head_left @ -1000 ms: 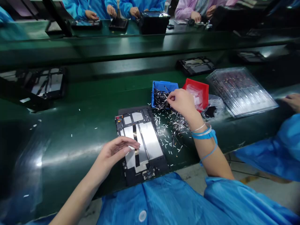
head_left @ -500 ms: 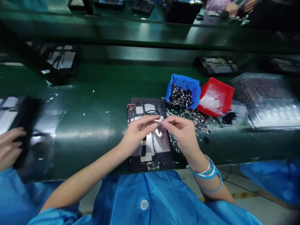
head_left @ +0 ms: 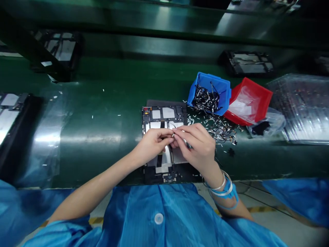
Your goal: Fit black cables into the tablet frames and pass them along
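An opened tablet (head_left: 156,125) lies in front of me, with silver panels, a black ribbon strip and small circuit parts exposed. Above its middle, my left hand (head_left: 155,142) and my right hand (head_left: 196,144) meet fingertip to fingertip. Both are closed in a pinch on a small, thin, pale-ended strip (head_left: 173,136); the fingers cover most of it, so its kind is unclear. To the right of my right hand is a loose heap of short thin cables (head_left: 222,132) with white tabs.
A blue bin (head_left: 218,82) full of cables stands behind the heap, beside a red bin (head_left: 266,99) with clear film. Stacked clear plastic trays (head_left: 303,109) are at the right. More devices lie on the left (head_left: 10,116) and along the back (head_left: 248,63). White scraps dot the bench.
My hands have drawn closer together, the right fingers now overlapping the left fingertips. The view has tilted down slightly. The neighbour's hand at the left is out of sight.
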A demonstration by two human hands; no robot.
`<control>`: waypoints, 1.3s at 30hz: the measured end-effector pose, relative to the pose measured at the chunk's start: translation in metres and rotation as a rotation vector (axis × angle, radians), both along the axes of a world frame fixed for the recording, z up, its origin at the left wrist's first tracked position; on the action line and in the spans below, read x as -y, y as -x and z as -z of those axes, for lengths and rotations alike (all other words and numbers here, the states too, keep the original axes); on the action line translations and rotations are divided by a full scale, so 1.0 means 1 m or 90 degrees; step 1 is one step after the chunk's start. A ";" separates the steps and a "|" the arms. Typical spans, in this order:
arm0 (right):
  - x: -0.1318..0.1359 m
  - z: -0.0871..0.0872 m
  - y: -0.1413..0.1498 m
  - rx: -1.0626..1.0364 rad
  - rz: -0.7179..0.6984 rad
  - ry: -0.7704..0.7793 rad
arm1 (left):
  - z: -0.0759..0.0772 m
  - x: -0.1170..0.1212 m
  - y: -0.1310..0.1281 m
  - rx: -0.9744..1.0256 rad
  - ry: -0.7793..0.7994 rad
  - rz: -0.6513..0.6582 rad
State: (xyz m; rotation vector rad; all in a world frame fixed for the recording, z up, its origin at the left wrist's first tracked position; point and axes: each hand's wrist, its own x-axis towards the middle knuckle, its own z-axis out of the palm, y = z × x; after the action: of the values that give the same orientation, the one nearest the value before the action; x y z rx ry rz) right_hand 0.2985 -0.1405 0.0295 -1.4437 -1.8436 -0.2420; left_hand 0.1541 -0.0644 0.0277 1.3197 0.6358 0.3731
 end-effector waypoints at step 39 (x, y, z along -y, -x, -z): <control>0.033 0.005 -0.011 0.023 0.113 0.030 | 0.010 0.017 0.001 0.056 0.151 0.054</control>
State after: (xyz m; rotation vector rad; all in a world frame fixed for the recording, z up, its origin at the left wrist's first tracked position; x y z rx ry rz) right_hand 0.3096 -0.1738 0.0244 -1.6473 -1.7613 -0.3155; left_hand 0.1534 -0.0816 0.0173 1.0942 0.5311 0.2754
